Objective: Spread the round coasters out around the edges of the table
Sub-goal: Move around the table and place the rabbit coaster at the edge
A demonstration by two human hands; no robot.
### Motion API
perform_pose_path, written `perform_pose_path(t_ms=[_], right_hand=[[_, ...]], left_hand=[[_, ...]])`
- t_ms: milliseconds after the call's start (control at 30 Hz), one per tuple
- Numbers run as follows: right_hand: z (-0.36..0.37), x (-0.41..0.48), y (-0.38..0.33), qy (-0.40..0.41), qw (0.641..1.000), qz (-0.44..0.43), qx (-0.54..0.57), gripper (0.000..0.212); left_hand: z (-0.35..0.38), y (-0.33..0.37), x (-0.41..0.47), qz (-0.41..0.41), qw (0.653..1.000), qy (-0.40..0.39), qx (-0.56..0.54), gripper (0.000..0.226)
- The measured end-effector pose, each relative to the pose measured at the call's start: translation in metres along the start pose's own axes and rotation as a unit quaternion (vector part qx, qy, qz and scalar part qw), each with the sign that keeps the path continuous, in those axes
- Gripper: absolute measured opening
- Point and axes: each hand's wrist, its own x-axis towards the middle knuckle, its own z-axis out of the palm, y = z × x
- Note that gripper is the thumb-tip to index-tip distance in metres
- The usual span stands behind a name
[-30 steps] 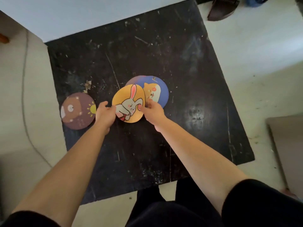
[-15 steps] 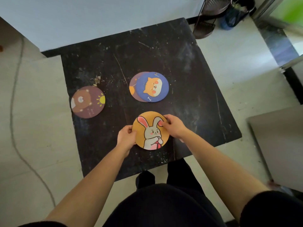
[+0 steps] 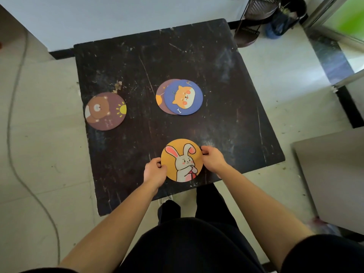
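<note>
Rabbit coaster [image 3: 182, 160]: near my edge of the counter [image 3: 246, 119], pinched by my left hand [image 3: 154, 171] and right hand [image 3: 213, 159].
Doing it well: lower it flat, just inside the edge — release both sides together.
Centre pile [image 3: 182, 97]: two left.

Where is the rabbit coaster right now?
In the head view the rabbit coaster is near the table's near edge, held between the left hand and right hand, below the dog coaster.
</note>
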Motion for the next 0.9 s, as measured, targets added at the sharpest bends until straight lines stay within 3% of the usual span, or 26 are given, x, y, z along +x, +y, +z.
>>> perform_pose_path(t_ms=[133,400,900], right_hand=[[0.0,-0.001,0.007,-0.009,1.0,-0.026,0.0,0.022],[0.008,-0.012,0.023,0.017,0.994,-0.036,-0.106,0.044],[0.014,-0.017,0.021,0.031,0.995,-0.019,-0.092,0.052]], left_hand=[[0.004,0.002,-0.002,0.011,1.0,0.016,0.014,0.045],[0.009,-0.008,-0.002,0.02,0.998,-0.001,0.054,0.044],[0.013,-0.012,-0.009,0.017,0.997,-0.017,0.072,0.052]])
